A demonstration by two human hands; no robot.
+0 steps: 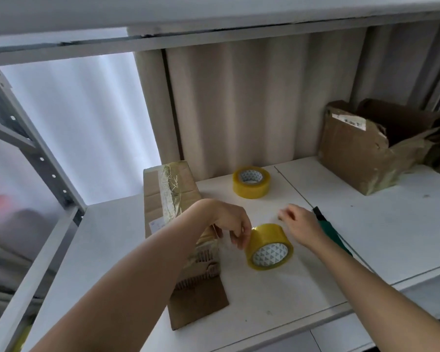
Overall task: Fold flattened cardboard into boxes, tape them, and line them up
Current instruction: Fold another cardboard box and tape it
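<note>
Yellow tape roll stands on edge on the worktop between both hands; the left hand pinches its rim, the nearer grip, while the right hand hovers loosely spread. The cardboard box lies left.

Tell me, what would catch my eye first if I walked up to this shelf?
Probably the yellowish tape roll standing on its edge at the front of the white shelf, with the left hand touching its side and the right hand hovering just behind it. A second tape roll lies flat further back. A taped cardboard box sits left of the hands, and a torn open box stands at the far right.
</note>
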